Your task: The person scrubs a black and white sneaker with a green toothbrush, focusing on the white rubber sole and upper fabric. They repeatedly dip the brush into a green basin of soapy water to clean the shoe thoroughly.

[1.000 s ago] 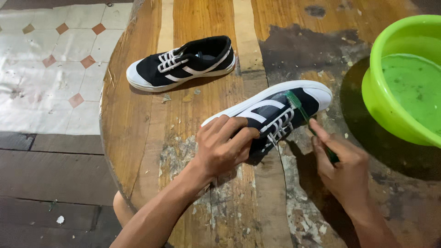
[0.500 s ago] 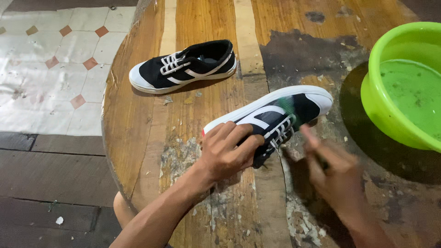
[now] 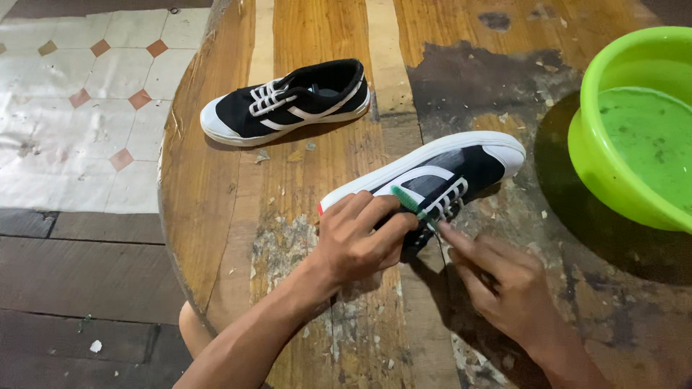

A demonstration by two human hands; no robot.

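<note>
Now our left hand [image 3: 360,241] clamps the near sneaker [image 3: 432,173], its toe toward two o'clock, while our right hand [image 3: 497,277] pinches the green brush [image 3: 411,204] at its side.

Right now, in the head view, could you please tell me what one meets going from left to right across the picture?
Tiled floor → far black shoe → left hand → green brush → right hand → green basin of water.

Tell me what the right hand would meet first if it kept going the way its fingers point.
The right hand points up and left, with a green brush in its grip. It would probably first meet the side of the nearer black-and-white shoe, then the left hand steadying it; depth is uncertain.
</note>
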